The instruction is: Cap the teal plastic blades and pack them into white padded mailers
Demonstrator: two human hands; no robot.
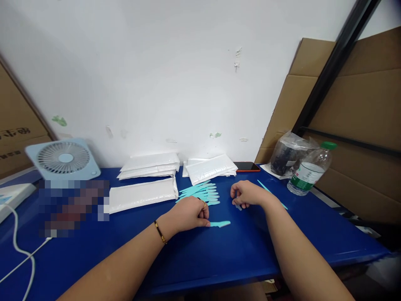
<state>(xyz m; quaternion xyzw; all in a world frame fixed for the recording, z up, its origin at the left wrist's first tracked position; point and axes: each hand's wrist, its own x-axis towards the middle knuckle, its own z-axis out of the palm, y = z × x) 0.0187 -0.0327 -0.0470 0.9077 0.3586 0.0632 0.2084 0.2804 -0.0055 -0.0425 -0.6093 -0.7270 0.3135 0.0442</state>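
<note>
My left hand (192,213) pinches a turquoise eyebrow razor (221,224) between thumb and fingers, its end pointing right over the blue table. Just behind that hand lies a fanned pile of similar turquoise eyebrow razors (203,192). To the right, my right hand (246,194) is closed, with a small translucent plastic piece (238,207) at its fingertips. One more turquoise eyebrow razor (278,200) lies slanted on the table, right of my right wrist and partly hidden by it.
White padded mailers (147,165) are stacked by the wall, with a single mailer (142,194) in front and more mailers (213,168) beside them. A phone (247,167), a bagged dark item (283,156) and a water bottle (310,171) stand right. A fan (64,158) and cable (29,253) are left.
</note>
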